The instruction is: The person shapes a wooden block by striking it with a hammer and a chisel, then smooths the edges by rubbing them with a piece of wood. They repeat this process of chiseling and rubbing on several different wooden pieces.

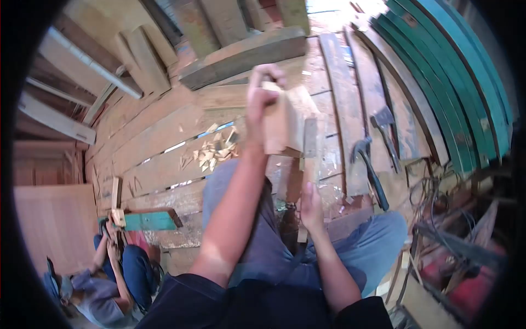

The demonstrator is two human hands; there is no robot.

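Observation:
In the middle of the view my left hand (262, 96) is wrapped round the upper part of a pale wooden block (282, 123), its fingers over the top edge. Lower and to the right, my right hand (312, 208) is closed on a long narrow tool (310, 140), whose flat upper part lies along the block's right side. The tool's lower end shows below my right hand. Whether it touches the block cannot be made out. Wood chips (211, 155) lie on the plank floor (137, 159) to the left of the block.
A hammer (372, 178) and a flat-bladed tool (386, 131) lie at right. Green curved boards (438, 82) stand beyond them. A thick beam (244, 57) lies ahead. Another person (104, 290) sits at lower left beside a green piece (148, 221). Cables (438, 203) lie at lower right.

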